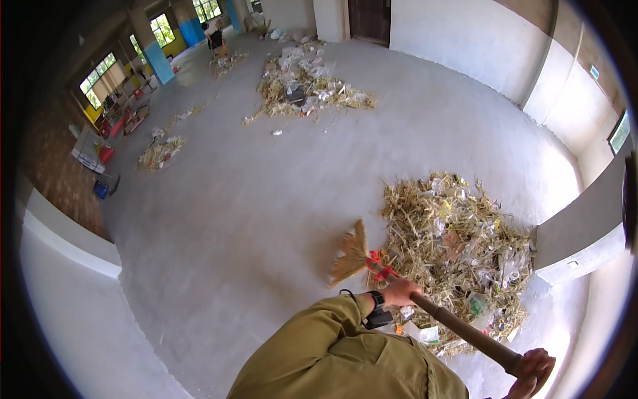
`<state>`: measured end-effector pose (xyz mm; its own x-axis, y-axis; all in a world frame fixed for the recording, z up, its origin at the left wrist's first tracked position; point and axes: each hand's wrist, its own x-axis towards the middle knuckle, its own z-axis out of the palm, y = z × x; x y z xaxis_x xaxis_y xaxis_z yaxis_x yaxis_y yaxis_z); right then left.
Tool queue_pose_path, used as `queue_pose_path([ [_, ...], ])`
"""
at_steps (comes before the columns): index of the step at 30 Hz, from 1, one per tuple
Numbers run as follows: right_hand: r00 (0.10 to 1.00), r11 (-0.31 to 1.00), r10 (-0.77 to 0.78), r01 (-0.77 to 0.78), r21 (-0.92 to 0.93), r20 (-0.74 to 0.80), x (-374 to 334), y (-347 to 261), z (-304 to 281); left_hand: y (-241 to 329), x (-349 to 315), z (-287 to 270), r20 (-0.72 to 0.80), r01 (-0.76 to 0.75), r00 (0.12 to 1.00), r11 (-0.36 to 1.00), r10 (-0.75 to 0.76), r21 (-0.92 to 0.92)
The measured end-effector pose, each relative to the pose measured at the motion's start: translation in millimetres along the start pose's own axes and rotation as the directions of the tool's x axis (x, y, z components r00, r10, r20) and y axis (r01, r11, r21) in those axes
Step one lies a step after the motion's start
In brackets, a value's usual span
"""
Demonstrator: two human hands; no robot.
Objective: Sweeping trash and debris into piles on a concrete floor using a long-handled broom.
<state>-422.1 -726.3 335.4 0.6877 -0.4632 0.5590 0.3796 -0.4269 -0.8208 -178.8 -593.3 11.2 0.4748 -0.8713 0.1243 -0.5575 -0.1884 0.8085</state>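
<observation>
Both my hands grip a broom with a thick brown stick handle [465, 330]. My left hand [401, 292] is closed round the handle low down, just above red cloth ties [382, 268]; a dark wristband [377, 303] is on that wrist. Down at the lower right, my right hand [533, 374] is closed round the handle's upper end. The fan-shaped straw head [351, 256] is over the grey floor, at the left side of a large litter pile [458, 246]. That pile mixes dry straw with plastic bags, paper and wrappers, and lies partly below the handle.
Further off lie another straw and rubbish heap [302, 86] and a smaller one [161, 152]. A distant person [214, 36] stands near a far heap. White pillars [578, 226] and low walls [70, 243] edge the room. Assorted items [126, 116] line the left side.
</observation>
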Motion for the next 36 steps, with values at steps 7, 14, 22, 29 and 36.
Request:
queue_pose_path([
  [7,0.932,0.935,-0.263,0.31,0.174,-0.249,27.0,36.0,-74.7,58.4,56.4,-54.6,0.223,-0.098,0.971,0.995,0.089,0.029],
  [14,0.974,0.703,0.045,0.126,0.7,-0.22,79.5,126.9,-18.3,2.2,55.6,-128.5,0.067,-0.014,0.998,0.986,0.003,0.166],
  [22,0.935,0.681,0.157,-0.335,0.652,0.317,133.9,180.1,142.0,-129.5,-6.1,-230.5,-0.009,0.241,0.969,0.934,-0.248,0.264],
  [29,0.785,0.711,0.18,-0.52,0.473,0.593,169.4,211.3,283.5,-249.0,-51.7,-275.8,-0.287,0.42,0.89,0.883,-0.355,0.209],
  [36,0.858,0.713,0.379,-0.51,0.481,0.347,172.5,203.3,295.6,-262.0,-19.7,-278.3,-0.153,0.413,0.91,0.877,-0.386,0.246],
])
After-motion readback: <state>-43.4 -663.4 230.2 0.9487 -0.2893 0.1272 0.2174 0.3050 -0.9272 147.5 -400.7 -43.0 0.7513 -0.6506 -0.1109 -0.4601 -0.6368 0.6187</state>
